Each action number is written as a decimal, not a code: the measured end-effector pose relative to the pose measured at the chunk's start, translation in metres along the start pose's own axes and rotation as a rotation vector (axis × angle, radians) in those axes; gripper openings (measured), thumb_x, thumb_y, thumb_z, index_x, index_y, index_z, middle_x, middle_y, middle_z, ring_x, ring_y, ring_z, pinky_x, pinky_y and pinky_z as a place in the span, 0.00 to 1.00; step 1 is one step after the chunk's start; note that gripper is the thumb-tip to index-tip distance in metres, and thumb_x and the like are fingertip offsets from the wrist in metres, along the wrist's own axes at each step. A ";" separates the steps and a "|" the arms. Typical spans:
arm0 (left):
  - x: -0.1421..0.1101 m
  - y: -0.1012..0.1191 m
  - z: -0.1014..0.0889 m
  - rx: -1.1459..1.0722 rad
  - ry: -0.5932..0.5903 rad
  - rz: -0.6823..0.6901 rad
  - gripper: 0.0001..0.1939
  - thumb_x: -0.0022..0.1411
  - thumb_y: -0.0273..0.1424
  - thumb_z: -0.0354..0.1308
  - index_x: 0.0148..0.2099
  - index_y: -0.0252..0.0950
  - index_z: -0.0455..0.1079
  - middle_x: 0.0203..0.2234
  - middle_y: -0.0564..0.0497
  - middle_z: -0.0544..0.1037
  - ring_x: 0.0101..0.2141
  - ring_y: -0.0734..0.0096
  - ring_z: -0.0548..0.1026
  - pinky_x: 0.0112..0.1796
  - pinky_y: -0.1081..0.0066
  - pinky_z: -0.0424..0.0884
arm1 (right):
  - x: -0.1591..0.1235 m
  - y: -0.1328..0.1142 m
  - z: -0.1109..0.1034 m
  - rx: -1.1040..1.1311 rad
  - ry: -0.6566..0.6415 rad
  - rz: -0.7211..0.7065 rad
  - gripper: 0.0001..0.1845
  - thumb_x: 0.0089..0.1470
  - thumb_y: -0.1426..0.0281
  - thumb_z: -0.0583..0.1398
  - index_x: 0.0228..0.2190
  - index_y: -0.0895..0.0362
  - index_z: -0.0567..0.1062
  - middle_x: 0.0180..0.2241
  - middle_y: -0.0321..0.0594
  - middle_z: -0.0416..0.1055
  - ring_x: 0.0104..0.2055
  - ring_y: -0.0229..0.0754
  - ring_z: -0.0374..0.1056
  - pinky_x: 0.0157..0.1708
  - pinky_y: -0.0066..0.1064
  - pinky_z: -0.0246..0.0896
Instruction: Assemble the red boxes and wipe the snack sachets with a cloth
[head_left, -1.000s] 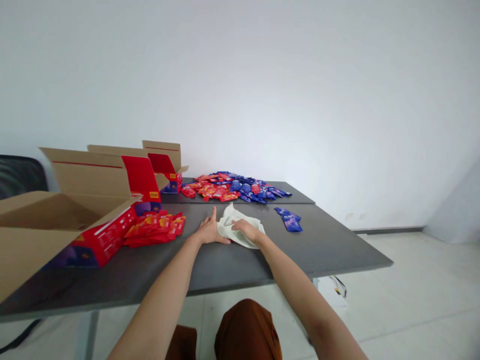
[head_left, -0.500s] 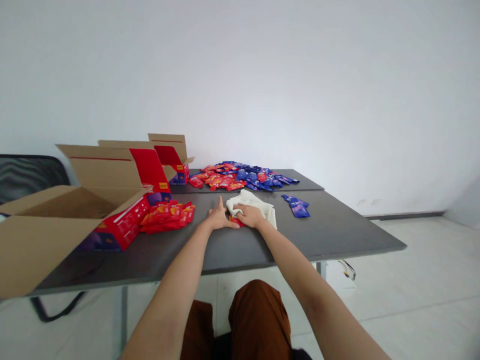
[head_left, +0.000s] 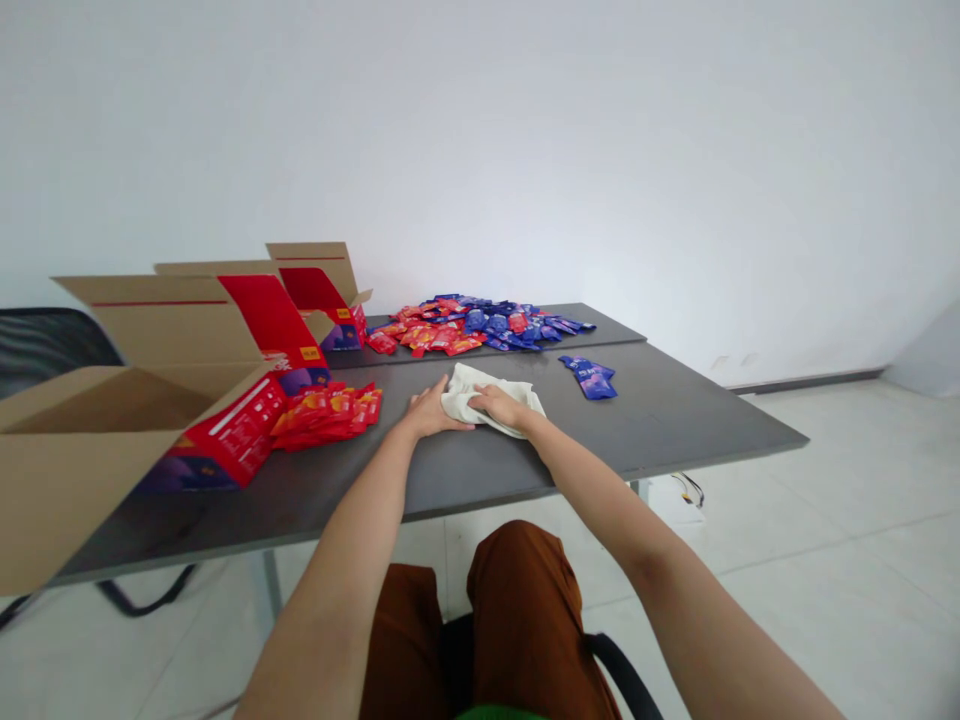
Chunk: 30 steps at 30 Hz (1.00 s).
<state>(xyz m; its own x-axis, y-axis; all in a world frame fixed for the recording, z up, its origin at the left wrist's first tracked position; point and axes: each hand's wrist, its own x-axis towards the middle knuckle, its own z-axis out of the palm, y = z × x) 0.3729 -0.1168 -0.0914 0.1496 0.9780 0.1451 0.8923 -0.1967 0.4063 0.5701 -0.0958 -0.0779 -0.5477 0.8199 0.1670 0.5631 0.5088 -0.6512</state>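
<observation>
A crumpled white cloth (head_left: 480, 386) lies on the dark grey table (head_left: 660, 425) straight ahead. My right hand (head_left: 499, 404) rests on the cloth's near side, fingers curled onto the fabric. My left hand (head_left: 426, 411) lies flat on the table against the cloth's left edge, fingers stretched forward. A pile of red packets (head_left: 328, 414) sits just left of my left hand.
An open cardboard box with red print (head_left: 135, 400) stands at the left, with two more open boxes (head_left: 319, 290) behind it. A heap of red and blue packets (head_left: 472, 326) covers the far table. A few blue packets (head_left: 592, 379) lie right of the cloth. A black chair (head_left: 45, 335) stands far left.
The red packet glimpsed under my hands half a second ago is hidden by the cloth now. Both hands stay on the cloth; my head has shifted, so the table sits higher in view.
</observation>
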 end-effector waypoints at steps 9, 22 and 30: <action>0.002 0.001 0.001 -0.046 0.024 -0.034 0.73 0.34 0.59 0.67 0.72 0.35 0.34 0.66 0.35 0.55 0.64 0.46 0.55 0.60 0.53 0.50 | 0.012 0.004 0.004 -0.282 -0.097 -0.124 0.28 0.62 0.63 0.49 0.60 0.59 0.67 0.64 0.46 0.58 0.65 0.51 0.54 0.63 0.41 0.44; 0.003 -0.004 0.004 -0.113 0.058 -0.022 0.70 0.37 0.58 0.68 0.71 0.33 0.36 0.62 0.35 0.63 0.61 0.48 0.61 0.58 0.55 0.55 | 0.017 0.001 0.002 -0.421 -0.121 -0.068 0.30 0.64 0.64 0.46 0.65 0.57 0.57 0.68 0.40 0.48 0.71 0.48 0.34 0.66 0.51 0.32; 0.007 -0.004 0.004 -0.050 0.043 -0.027 0.66 0.37 0.53 0.69 0.71 0.36 0.42 0.62 0.38 0.64 0.61 0.49 0.61 0.58 0.57 0.55 | -0.012 0.000 -0.006 -0.334 -0.258 -0.152 0.29 0.66 0.64 0.44 0.65 0.60 0.56 0.68 0.43 0.46 0.71 0.42 0.34 0.67 0.40 0.27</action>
<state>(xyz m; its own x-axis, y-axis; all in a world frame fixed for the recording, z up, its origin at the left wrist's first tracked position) 0.3717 -0.1091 -0.0956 0.1062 0.9794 0.1720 0.8734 -0.1746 0.4547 0.5803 -0.1039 -0.0756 -0.7522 0.6585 0.0241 0.6101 0.7098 -0.3520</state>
